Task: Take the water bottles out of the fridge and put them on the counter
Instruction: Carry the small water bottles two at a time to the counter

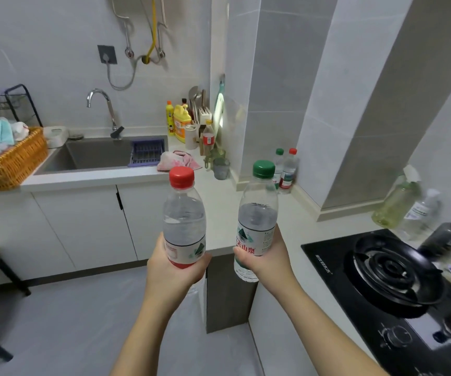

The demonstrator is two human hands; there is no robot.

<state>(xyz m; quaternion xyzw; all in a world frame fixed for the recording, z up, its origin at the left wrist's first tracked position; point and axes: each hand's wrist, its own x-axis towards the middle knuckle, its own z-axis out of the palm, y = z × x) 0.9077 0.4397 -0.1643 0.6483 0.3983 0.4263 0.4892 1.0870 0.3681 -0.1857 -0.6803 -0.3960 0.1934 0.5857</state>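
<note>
My left hand [174,270] grips the lower part of a clear water bottle with a red cap [183,218]. My right hand [269,253] grips a clear water bottle with a green cap [256,213]. Both bottles are upright, held in the air in front of the white counter [219,202]. Two more water bottles stand on the counter against the tiled wall: a green-capped one [278,166] and a red-capped one [289,170]. The fridge is not in view.
A black gas hob [392,272] fills the counter at the right, with oil and sauce bottles [397,204] behind it. A sink [102,154], a wicker basket [10,161], a pink cloth [176,160], a cup [221,168] and detergent bottles [181,123] lie to the left and back.
</note>
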